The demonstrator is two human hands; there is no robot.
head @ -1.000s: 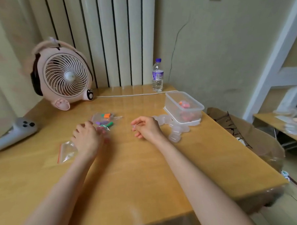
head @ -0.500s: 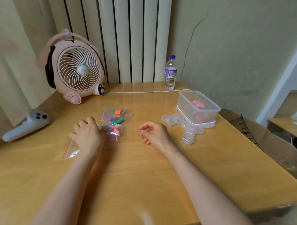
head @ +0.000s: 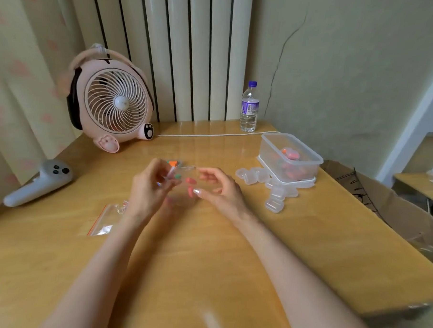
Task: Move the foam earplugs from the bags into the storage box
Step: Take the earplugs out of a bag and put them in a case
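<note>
Head view: your left hand [head: 151, 189] pinches the clear bag [head: 184, 196] of earplugs [head: 190, 180] above the table [head: 206, 252], and your right hand [head: 221, 190] grips its other side (fingers [head: 213, 175] curled). The storage box [head: 291, 156] sits off right.

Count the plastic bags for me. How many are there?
2 I can make out: an empty zip bag flat on the table, left of the left hand, and a bag of earplugs pinched in that hand. Others may hide behind it.

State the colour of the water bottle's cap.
The cap is purple; the head view, the only one, shows it clearly.
</note>
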